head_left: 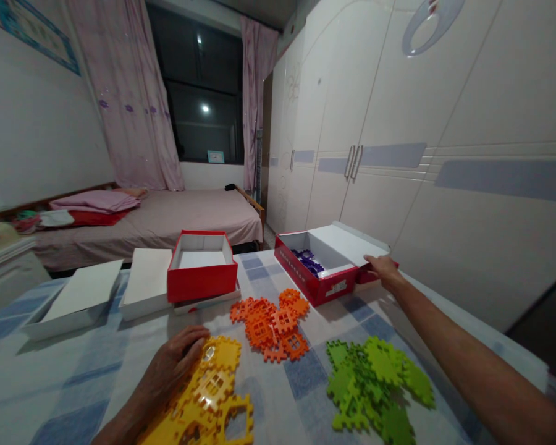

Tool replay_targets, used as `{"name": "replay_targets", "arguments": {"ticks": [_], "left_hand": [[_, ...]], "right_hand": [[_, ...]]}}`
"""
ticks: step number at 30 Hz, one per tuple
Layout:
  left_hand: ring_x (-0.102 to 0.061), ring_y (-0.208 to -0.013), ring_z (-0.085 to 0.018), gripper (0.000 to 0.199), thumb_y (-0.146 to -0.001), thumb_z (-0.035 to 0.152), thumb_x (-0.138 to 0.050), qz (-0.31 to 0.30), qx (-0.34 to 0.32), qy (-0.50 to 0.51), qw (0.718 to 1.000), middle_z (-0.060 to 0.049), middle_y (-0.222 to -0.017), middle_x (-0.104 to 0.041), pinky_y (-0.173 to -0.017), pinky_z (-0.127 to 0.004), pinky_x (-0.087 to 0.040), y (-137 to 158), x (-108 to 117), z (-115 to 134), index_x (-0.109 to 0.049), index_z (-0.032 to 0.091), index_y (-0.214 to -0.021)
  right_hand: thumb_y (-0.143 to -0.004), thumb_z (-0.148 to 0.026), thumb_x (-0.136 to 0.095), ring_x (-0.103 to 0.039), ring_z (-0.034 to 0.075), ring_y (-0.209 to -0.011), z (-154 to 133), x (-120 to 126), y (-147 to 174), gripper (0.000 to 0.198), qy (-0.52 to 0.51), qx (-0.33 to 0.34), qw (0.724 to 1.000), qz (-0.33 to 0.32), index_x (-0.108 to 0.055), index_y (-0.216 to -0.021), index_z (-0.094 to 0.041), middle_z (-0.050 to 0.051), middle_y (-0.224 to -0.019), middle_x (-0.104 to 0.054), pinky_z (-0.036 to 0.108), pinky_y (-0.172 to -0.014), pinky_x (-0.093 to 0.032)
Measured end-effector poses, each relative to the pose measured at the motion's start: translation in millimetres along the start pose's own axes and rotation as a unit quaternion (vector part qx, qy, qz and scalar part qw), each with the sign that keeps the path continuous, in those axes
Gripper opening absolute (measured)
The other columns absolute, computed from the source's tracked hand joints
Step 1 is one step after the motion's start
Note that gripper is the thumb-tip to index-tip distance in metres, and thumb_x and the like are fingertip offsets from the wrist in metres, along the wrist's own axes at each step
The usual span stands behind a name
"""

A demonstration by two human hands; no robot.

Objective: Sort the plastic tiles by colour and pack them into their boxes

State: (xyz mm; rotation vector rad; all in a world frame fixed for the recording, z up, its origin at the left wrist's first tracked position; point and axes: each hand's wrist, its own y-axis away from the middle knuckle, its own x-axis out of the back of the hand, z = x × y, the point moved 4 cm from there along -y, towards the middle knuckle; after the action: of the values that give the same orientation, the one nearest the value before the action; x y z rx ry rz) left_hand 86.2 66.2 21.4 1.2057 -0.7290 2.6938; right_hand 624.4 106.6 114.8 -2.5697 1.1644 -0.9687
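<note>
My left hand [180, 355] lies against the far left side of a pile of yellow toothed plastic building pieces [215, 386]. Its fingers rest loosely along the edge, gripping no piece that I can see. Out to the right, my right hand [383, 269] has its fingers and thumb closed on the edge of the open lid [347, 242] of a red box. Purple pieces [308, 262] lie inside that red box [315, 285]. Between my hands are a heap of orange pieces [271, 324] and, nearer on the right, a heap of green pieces [375, 386].
A second red box [201, 284] stands on a white lid at centre left. White box parts [81, 290] lie farther left on the checked tablecloth [301, 377]. Beyond the table are a bed [185, 213] and a white wardrobe [398, 111].
</note>
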Motion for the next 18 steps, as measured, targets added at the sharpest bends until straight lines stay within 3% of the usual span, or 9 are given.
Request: {"name": "replay_targets", "arguments": {"ticks": [4, 6, 9, 14, 18], "left_hand": [[-0.067, -0.094, -0.02, 0.034, -0.084, 0.044, -0.047, -0.006, -0.001, 0.001, 1.0, -0.005, -0.102, -0.071, -0.085, -0.027, -0.053, 0.1, 0.2, 2.0, -0.073, 0.023, -0.089], [-0.067, -0.094, -0.02, 0.035, -0.085, 0.044, -0.046, -0.008, 0.002, 0.002, 1.0, -0.005, -0.103, -0.071, -0.086, -0.028, -0.053, 0.0, -0.1, 2.3, -0.073, 0.022, -0.09], [-0.066, -0.095, -0.02, 0.037, -0.085, 0.044, -0.045, -0.01, 0.006, 0.004, 1.0, -0.007, -0.103, -0.071, -0.086, -0.029, -0.052, 0.0, -1.1, 1.1, -0.073, 0.021, -0.091], [-0.066, -0.095, -0.02, 0.037, -0.085, 0.044, -0.045, -0.014, 0.004, 0.004, 1.0, -0.007, -0.103, -0.07, -0.086, -0.028, -0.052, 0.9, -2.2, -1.7, -0.072, 0.02, -0.092], [-0.066, -0.095, -0.019, 0.036, -0.086, 0.043, -0.044, -0.016, -0.006, 0.007, 1.0, -0.006, -0.104, -0.07, -0.085, -0.026, -0.052, 0.2, -2.9, -1.5, -0.072, 0.021, -0.093]], "right_hand": [[-0.069, -0.027, -0.053, -0.054, 0.015, -0.045, -6.0, -6.6, -5.1, 0.018, -0.086, -0.013, 0.995, 0.039, -0.053, -0.085, -0.017, -0.001, -0.054, -0.055, 0.029, -0.046, -0.05], [-0.067, -0.023, -0.052, -0.059, 0.015, -0.055, -12.3, -6.2, 0.0, 0.028, -0.114, 0.006, 0.993, 0.042, -0.054, -0.094, -0.016, 0.002, -0.066, -0.062, 0.029, -0.053, -0.053], [-0.062, -0.018, -0.054, -0.064, 0.018, -0.083, -24.6, -2.9, 15.0, 0.042, -0.124, 0.062, 0.99, 0.022, -0.056, -0.104, -0.017, 0.006, -0.092, -0.067, 0.033, -0.077, -0.053], [-0.074, -0.021, -0.043, -0.056, 0.023, -0.109, -51.6, -10.5, 48.1, 0.039, 0.02, 0.216, 0.974, -0.061, -0.06, -0.109, -0.019, 0.01, -0.114, -0.062, 0.042, -0.097, -0.042], [-0.085, -0.043, -0.041, -0.043, 0.027, -0.125, -63.7, -32.5, 68.5, 0.048, 0.114, 0.266, 0.949, -0.127, -0.051, -0.126, -0.019, 0.011, -0.131, -0.052, 0.048, -0.102, -0.034]]}}
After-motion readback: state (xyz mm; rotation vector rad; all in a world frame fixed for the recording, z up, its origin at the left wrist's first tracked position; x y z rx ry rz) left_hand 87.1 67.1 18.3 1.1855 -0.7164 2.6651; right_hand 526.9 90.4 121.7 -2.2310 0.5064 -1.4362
